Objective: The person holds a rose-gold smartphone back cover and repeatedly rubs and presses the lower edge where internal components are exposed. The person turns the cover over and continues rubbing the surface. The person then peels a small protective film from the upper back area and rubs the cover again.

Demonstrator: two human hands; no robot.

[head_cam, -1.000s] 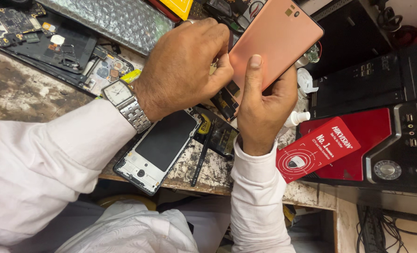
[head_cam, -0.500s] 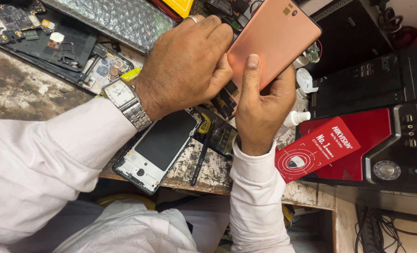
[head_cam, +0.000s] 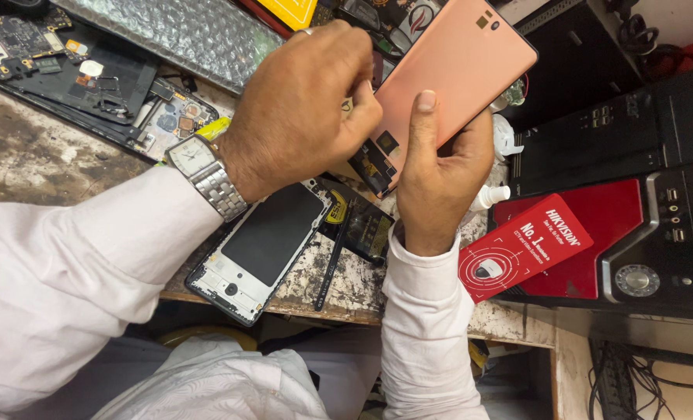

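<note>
My right hand (head_cam: 440,175) holds a rose-pink phone (head_cam: 459,66) by its lower part, back side up and tilted, with the thumb pressed along the back. My left hand (head_cam: 307,109), with a metal wristwatch (head_cam: 206,167) on the wrist, is curled with its fingertips pinched at the phone's lower left edge. There a dark inner part (head_cam: 373,163) shows under the pink cover. Both hands hover above a worn workbench (head_cam: 35,155).
An opened phone frame with a dark panel (head_cam: 261,245) lies at the bench's front edge, beside a thin black tool (head_cam: 331,264). Circuit boards (head_cam: 27,39) and bubble wrap (head_cam: 175,31) lie at the back left. At the right are a red card box (head_cam: 525,249), a small white bottle (head_cam: 490,194) and a black computer case (head_cam: 642,155).
My left hand's fingers have shifted slightly along the phone's lower edge. My right hand and the phone have barely moved.
</note>
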